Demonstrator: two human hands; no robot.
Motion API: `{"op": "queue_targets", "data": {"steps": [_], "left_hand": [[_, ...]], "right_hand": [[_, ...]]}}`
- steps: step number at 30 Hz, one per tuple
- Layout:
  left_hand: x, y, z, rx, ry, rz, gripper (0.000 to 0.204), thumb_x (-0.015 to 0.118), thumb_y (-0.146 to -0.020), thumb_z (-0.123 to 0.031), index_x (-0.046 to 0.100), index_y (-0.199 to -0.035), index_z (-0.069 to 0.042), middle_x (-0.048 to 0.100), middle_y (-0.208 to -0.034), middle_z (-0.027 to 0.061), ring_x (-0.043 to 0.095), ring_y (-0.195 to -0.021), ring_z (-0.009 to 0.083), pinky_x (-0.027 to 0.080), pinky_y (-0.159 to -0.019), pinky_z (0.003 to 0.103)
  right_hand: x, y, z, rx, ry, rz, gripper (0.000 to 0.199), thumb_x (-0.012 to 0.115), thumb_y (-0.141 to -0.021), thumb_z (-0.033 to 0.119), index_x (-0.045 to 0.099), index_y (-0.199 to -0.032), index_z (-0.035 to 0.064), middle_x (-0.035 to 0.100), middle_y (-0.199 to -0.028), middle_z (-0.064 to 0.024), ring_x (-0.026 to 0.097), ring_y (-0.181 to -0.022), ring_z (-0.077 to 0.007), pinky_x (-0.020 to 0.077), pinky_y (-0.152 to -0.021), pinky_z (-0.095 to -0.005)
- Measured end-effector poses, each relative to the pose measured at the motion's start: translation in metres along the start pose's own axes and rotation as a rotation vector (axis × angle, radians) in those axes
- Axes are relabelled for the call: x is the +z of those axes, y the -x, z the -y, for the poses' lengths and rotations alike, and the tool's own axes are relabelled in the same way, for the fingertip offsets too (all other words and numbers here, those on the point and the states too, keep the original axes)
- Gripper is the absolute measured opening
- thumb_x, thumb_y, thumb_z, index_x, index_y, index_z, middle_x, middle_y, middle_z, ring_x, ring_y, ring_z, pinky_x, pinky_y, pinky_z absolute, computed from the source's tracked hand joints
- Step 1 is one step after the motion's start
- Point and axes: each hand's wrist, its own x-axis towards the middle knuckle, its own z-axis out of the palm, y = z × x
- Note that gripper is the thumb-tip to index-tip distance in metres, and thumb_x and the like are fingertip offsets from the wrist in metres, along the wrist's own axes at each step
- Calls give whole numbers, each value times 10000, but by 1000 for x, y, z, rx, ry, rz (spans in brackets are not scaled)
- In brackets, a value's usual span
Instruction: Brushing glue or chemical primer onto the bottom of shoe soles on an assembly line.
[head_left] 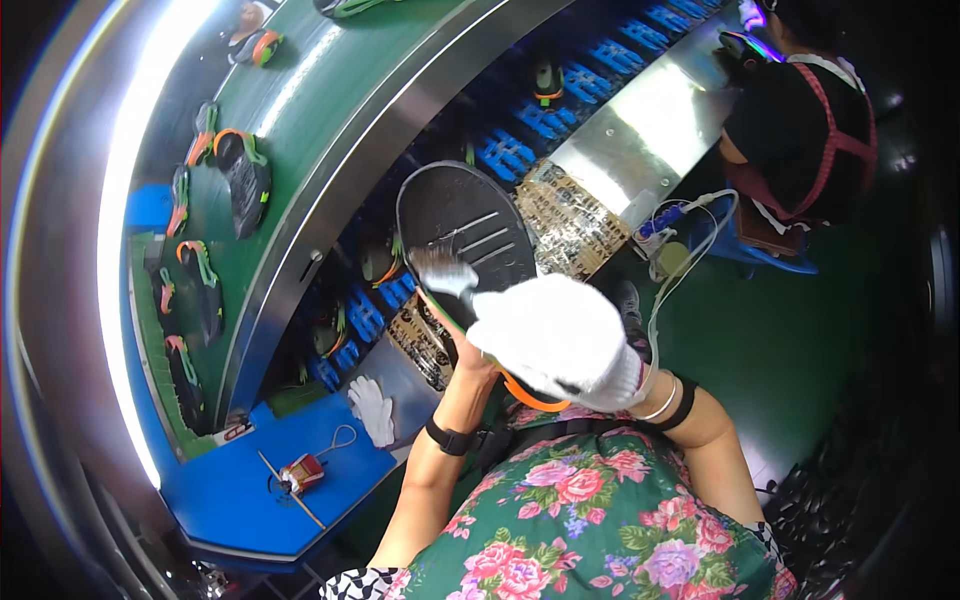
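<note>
"Two hands are up in front of the floral apron (590, 500). What is in them?"

"One black shoe (465, 205), for a start, bottom face upward. The bare left hand (468, 345) has it."

"Where does it lie against that grip?"

"Mostly beyond it. The hand supports the near left side, fingers curled under the edge; the rounded front end juts up and away from the wrist, past the fingers. An orange rim (535, 395) shows at the near end, just below the other hand."

"And the right?"

"That hand (555, 335) wears a white glove and is closed around a brush (447, 268) — the handle runs into the glove, though the separate fingers are hidden. It covers the near part of the shoe."

"Bristles on the sole?"

"Over its left side, near the edge. They are blurred, so I cannot tell whether they touch."

"What is around them?"

"To the left, a green conveyor belt (300, 110) with more shoes (245, 185) on it. Below that, a blue table (225, 500) — a spare white glove (373, 410) lies by its far right corner. At upper right sits a co-worker (790, 140) in dark clothing with red straps."
</note>
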Motion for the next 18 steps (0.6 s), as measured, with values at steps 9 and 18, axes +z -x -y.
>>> {"op": "queue_targets", "data": {"steps": [9,18], "left_hand": [[10,23,5,-111,40,-113,972,303,-912,-882,391,-1566,-168,531,-1471,60,550,-1292,262,438,-1121,451],[54,6,1,-104,29,-88,1194,269,-778,-1005,516,-1402,-17,664,-1214,189,668,-1043,308,538,-951,449]], "right_hand": [[3,-1,7,66,-80,-9,242,792,-796,45,786,-1037,65,769,-1061,-119,730,-960,-279,560,-860,-414],[-7,4,-11,180,-299,7,277,771,-802,9,777,-1074,58,768,-1095,-111,732,-973,-297,548,-966,-449]]}}
